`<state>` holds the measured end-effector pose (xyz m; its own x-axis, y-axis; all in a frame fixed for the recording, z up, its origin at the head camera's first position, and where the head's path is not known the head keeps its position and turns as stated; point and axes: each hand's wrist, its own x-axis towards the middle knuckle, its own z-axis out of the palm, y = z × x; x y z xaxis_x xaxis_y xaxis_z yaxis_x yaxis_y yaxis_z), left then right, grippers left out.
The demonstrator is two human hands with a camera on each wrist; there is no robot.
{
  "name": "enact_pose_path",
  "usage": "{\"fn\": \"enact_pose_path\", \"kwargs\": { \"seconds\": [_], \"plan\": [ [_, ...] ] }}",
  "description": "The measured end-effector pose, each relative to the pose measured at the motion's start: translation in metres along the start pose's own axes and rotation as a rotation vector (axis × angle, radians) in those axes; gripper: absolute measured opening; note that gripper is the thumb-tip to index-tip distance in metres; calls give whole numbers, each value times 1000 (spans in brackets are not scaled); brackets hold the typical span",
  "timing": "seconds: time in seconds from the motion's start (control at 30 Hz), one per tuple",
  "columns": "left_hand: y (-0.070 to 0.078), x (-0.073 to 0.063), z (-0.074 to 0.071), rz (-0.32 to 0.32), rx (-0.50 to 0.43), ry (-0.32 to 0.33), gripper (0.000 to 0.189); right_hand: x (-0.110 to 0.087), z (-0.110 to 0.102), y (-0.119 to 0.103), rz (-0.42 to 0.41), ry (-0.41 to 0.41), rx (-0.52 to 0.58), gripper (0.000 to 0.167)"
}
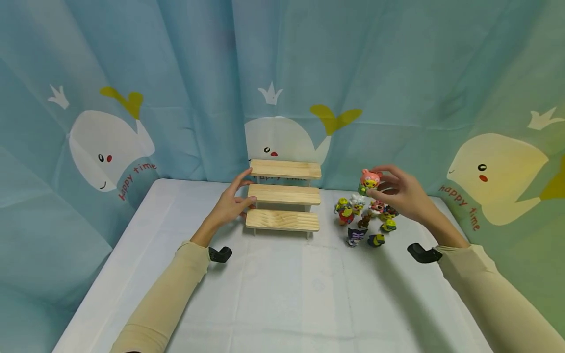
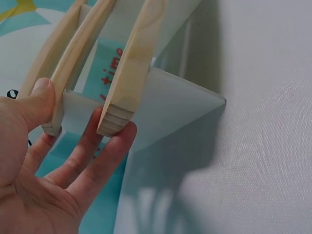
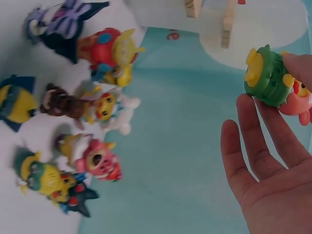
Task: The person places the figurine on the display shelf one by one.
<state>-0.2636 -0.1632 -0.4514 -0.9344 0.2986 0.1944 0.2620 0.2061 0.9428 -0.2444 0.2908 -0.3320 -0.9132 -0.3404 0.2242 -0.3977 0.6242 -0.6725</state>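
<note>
A three-tier wooden display stand (image 1: 282, 220) with clear side panels stands on the white table. My left hand (image 1: 226, 205) grips its left end. In the left wrist view the thumb lies on the middle plank (image 2: 73, 66), and fingertips touch the end of the lowest plank (image 2: 119, 107). To the right, my right hand (image 1: 403, 193) pinches a small figurine (image 1: 370, 179) with a pink eared hood and yellow face, raised over a group of other figurines (image 1: 363, 221). Its green and yellow base (image 3: 268, 78) shows between thumb and fingers in the right wrist view.
The group holds several small toys close together, among them a dark-caped figurine (image 1: 355, 236) at its front and a red and yellow one (image 1: 345, 214) at its left. A blue curtain (image 1: 397, 73) with white whales hangs right behind the table (image 1: 282, 294).
</note>
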Motion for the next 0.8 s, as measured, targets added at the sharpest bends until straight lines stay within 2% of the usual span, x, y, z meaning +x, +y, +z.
{"fn": "enact_pose_path", "kwargs": {
  "seconds": [0.33,0.53,0.8],
  "plan": [
    [-2,0,0,3,-2,-1,80,30,8,-18,-82,-21,-8,52],
    [-4,0,2,-5,-13,-5,80,45,19,-31,-69,-28,76,51],
    [-5,1,0,-19,1,3,79,65,37,-48,-124,-17,135,51]
  ]
}}
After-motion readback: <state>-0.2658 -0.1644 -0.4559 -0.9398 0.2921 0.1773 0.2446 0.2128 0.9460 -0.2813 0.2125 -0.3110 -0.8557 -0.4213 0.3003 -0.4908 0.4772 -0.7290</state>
